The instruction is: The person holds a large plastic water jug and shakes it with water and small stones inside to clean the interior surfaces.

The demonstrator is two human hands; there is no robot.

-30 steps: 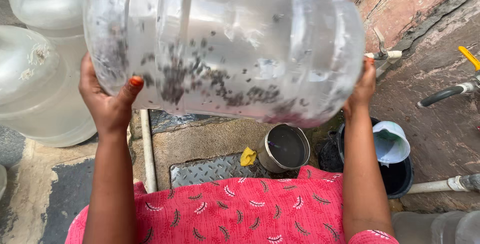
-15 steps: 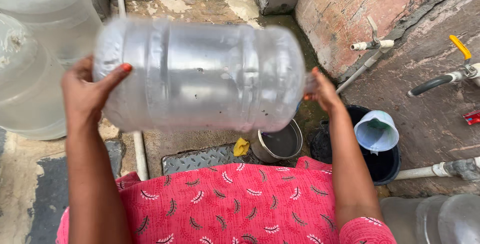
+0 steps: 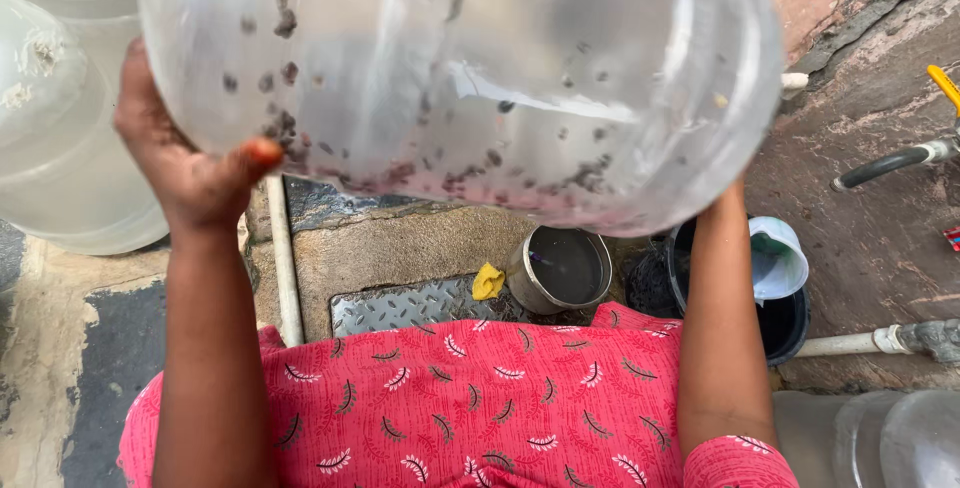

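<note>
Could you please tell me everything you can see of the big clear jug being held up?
The big clear jug looks like translucent, ribbed plastic. It is held on its side, close to the camera, above the metal pot. Dark specks lie scattered inside, thickest along its lower wall. The left hand grips its left end, thumb on the wall. The right hand is hidden behind its right end.

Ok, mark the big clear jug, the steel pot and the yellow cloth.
Clear jug (image 3: 470,68), head view, on its ribbed side wall.
Steel pot (image 3: 522,283), head view, on its left outer wall.
Yellow cloth (image 3: 488,282), head view, on its middle.
</note>
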